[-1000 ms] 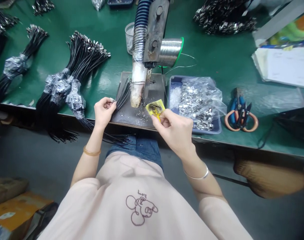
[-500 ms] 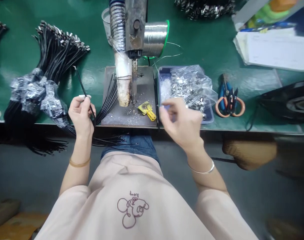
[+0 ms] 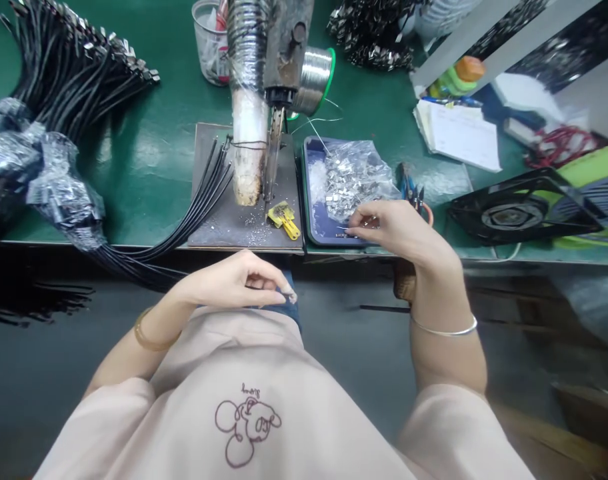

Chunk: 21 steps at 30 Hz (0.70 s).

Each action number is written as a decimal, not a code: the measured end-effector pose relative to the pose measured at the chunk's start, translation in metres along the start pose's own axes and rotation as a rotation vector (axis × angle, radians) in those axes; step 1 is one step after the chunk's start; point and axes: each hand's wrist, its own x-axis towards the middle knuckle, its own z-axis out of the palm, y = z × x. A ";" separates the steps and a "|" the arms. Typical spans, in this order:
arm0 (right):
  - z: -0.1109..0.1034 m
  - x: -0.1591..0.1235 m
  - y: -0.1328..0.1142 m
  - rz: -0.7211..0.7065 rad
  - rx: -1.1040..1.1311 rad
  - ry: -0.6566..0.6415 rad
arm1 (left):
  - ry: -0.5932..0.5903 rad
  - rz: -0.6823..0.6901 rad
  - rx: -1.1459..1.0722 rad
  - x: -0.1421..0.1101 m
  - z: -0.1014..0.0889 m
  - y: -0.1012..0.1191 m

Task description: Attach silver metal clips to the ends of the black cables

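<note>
My left hand (image 3: pixel 241 283) hovers over my lap just below the bench edge, fingers curled and the thumb tip close to the index tip. A white wrap covers one fingertip, and nothing shows in its grasp. My right hand (image 3: pixel 394 227) reaches into the front of the blue tray (image 3: pixel 317 223), thumb and index pinched low over its floor. Something thin and pale shows at those fingertips, too small to name. Behind them lies a clear plastic bag (image 3: pixel 357 170) with many small shiny metal pieces. Thin black cables (image 3: pixel 169 233) stretch onto the dark work plate (image 3: pixel 209 227).
A soldering iron (image 3: pixel 274 153) hangs over the plate beside a wrapped hose (image 3: pixel 247 153). On the plate is a yellow tool (image 3: pixel 284 219). A solder spool (image 3: pixel 314 80), a plastic cup (image 3: pixel 209 47), orange-handled cutters (image 3: pixel 419 197), a fan (image 3: pixel 514 207) and cable bundles (image 3: pixel 79 73) stand around.
The black cable is gone from my left hand, which has moved right and down toward my lap. My right hand has moved into the tray's front. The view has shifted to the right.
</note>
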 end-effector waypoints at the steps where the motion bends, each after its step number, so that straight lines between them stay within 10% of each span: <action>1: -0.001 0.003 0.000 -0.005 -0.001 -0.026 | 0.039 -0.017 -0.032 0.004 0.004 -0.003; 9: 0.004 0.002 -0.011 -0.036 0.062 0.030 | 0.776 0.039 -0.396 0.006 0.016 -0.026; 15: 0.018 -0.027 -0.036 -0.043 0.141 0.535 | 0.819 0.033 -0.373 0.013 0.023 -0.020; 21: 0.059 -0.037 -0.070 -0.127 0.520 0.552 | 0.822 0.021 -0.280 0.014 0.028 -0.018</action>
